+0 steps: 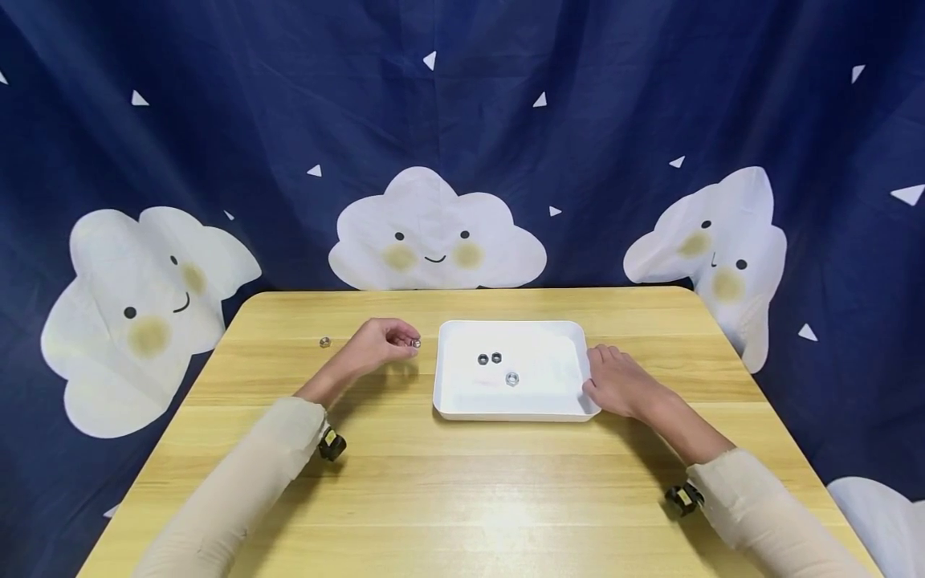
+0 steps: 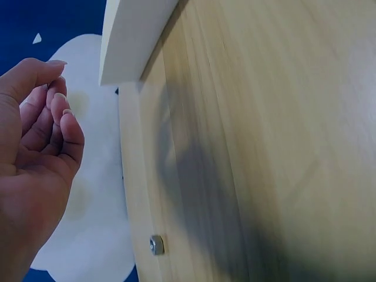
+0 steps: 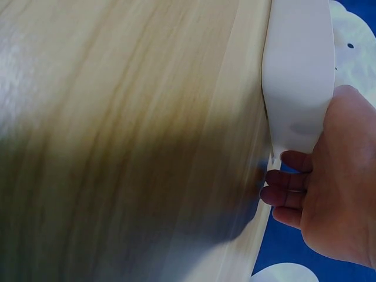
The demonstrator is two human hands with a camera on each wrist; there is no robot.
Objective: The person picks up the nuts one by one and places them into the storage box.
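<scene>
Left of the white tray (image 1: 516, 416), my left hand (image 1: 376, 345) pinches a small silver nut (image 1: 416, 343) between thumb and fingertips. In the left wrist view the same hand (image 2: 41, 153) has its thumb tip against the index finger, and the nut is hidden. Inside the tray lie two dark nuts (image 1: 483, 360) side by side and a larger silver nut (image 1: 512, 379) nearer the front. My right hand (image 1: 623, 382) grips the tray's right wall, thumb over the rim; from the right wrist, this hand (image 3: 341, 182) shows fingers curled by the tray corner (image 3: 296, 100).
Another silver nut (image 1: 325, 342) sits on the wooden table (image 1: 462, 490) behind my left wrist; the left wrist view shows that nut (image 2: 157, 244) near the far edge. A dark blue curtain (image 1: 462, 96) with cloud prints hangs behind the table.
</scene>
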